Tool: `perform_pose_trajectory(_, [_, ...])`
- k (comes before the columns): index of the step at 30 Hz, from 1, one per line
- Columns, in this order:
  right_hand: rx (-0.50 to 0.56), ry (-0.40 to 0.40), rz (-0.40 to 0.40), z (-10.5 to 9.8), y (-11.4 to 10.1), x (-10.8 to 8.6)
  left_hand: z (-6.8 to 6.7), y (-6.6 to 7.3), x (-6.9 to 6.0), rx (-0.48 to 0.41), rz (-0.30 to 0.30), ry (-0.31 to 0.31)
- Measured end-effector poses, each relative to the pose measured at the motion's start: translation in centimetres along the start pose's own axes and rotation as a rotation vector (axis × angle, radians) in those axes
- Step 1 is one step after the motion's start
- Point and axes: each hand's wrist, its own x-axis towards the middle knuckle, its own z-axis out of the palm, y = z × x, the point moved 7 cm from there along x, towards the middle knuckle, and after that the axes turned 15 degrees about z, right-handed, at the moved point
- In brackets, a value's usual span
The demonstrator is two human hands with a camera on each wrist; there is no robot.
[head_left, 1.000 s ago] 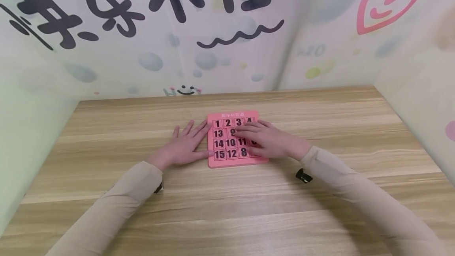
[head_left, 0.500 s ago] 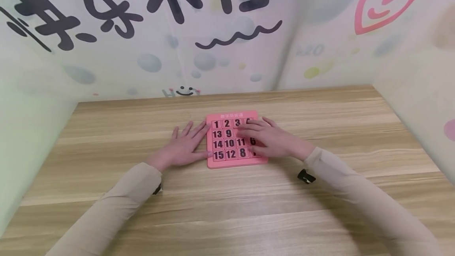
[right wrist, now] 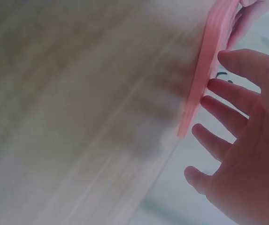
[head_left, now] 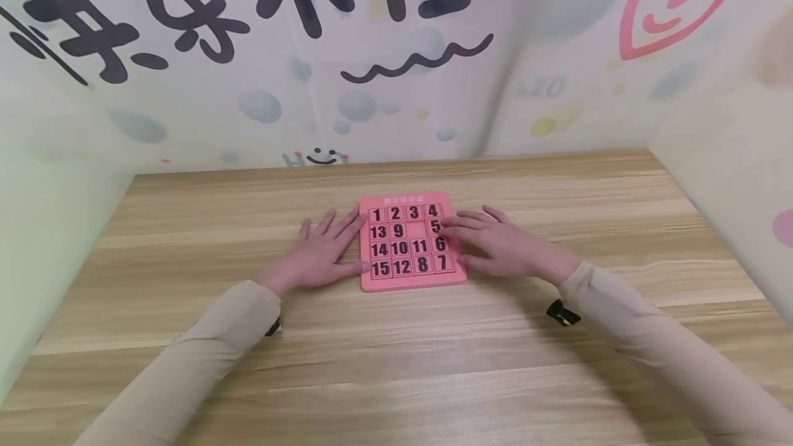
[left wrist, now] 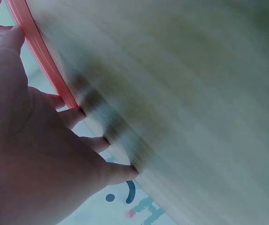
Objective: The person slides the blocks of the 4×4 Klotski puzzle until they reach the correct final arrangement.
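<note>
A pink number slide puzzle (head_left: pixel 414 283) lies flat on the table in the head view. Its tiles are numbered in black, and the gap is in the second row, between the 9 tile (head_left: pixel 398 230) and the 5 tile (head_left: pixel 435 226). Against the puzzle's left edge rests my left hand (head_left: pixel 317 253), fingers spread, thumb and index finger touching the frame. My right hand (head_left: pixel 504 245) lies over the right edge with extended fingers, one fingertip at the 5 tile. In both wrist views the puzzle's pink side (left wrist: pixel 45 61) shows beside the fingers.
The puzzle is on a wood-grain table (head_left: pixel 396 363). A printed wall (head_left: pixel 396 109) with large black characters rises behind the table's far edge. Pale walls stand at left and right. A black wrist device (head_left: pixel 563 312) hangs under the right sleeve.
The 9 tile has slid slightly left. My right hand has drawn back to the right, uncovering the gap and the right column of tiles. My left hand stays put.
</note>
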Motion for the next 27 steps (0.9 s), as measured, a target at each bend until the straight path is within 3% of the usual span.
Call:
perform_pose_trajectory(21, [0.016, -0.063, -0.064, 0.8, -2.4, 1.2, 0.0, -0.1, 0.0, 0.002, -0.002, 0.004])
perform_pose_trajectory(27, [0.017, -0.053, -0.057, 0.9, -1.8, 0.4, 0.0, -0.1, 0.0, 0.004, -0.003, -0.001])
